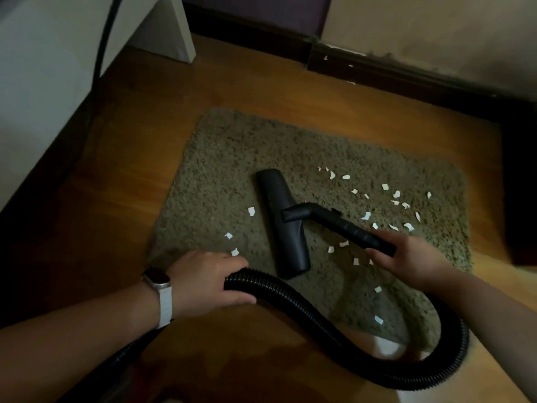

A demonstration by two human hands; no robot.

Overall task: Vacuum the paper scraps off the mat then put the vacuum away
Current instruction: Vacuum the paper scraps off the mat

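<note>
A shaggy olive mat [226, 158] lies on the wooden floor. Several white paper scraps [386, 199] are scattered over its right half, and a few lie to the left of the nozzle. The black vacuum floor nozzle [283, 225] rests flat on the middle of the mat. My right hand [406, 257] grips the black wand handle [348, 228] that leads into the nozzle. My left hand [209, 282], with a white watch on the wrist, holds the black ribbed hose [334, 330], which loops round the mat's near right corner. The vacuum body is out of view.
A white cabinet [43, 82] stands at the left with a black cable [104, 39] running down its side. A dark skirting board [406, 74] lines the far wall. A dark object [520, 199] sits at the right edge beside the mat.
</note>
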